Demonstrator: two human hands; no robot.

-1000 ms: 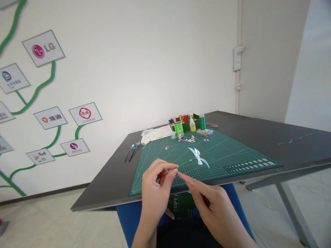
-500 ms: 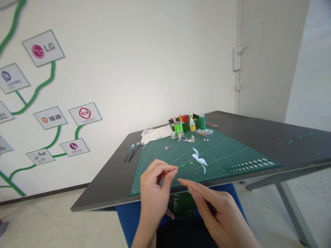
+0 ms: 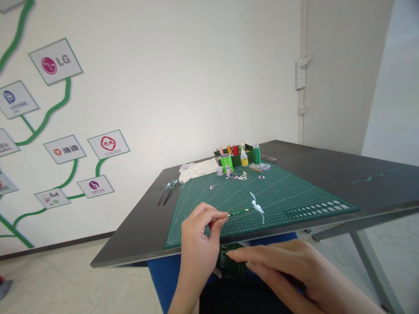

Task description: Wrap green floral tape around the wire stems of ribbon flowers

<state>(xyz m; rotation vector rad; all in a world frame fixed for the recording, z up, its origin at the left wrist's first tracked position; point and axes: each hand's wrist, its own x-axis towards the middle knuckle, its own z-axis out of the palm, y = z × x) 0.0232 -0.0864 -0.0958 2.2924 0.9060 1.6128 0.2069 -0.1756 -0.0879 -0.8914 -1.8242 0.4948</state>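
Thumb and forefinger of my left hand (image 3: 204,231) pinch a thin stem (image 3: 238,213) wrapped in shiny green, just over the front of the cutting mat. At the stem's far end sits a pale blue flower (image 3: 257,206) with narrow petals, pointing right. My right hand (image 3: 288,266) is lower and nearer to me, below the table's edge, with thumb and forefinger closed together. A fine thread, barely visible, seems to run between its fingertips and the stem.
A green cutting mat (image 3: 203,198) covers part of the dark table (image 3: 140,222). Toward the back stand a box of thread spools (image 3: 235,150), a bright green cup (image 3: 226,162), a glue bottle (image 3: 244,158), a green spool (image 3: 256,155) and small scissors (image 3: 242,176). Blue-tipped sticks (image 3: 168,192) lie left.
My right hand has moved down and toward me, away from the stem. My left hand has shifted slightly right, and the flower has turned about the stem's axis.
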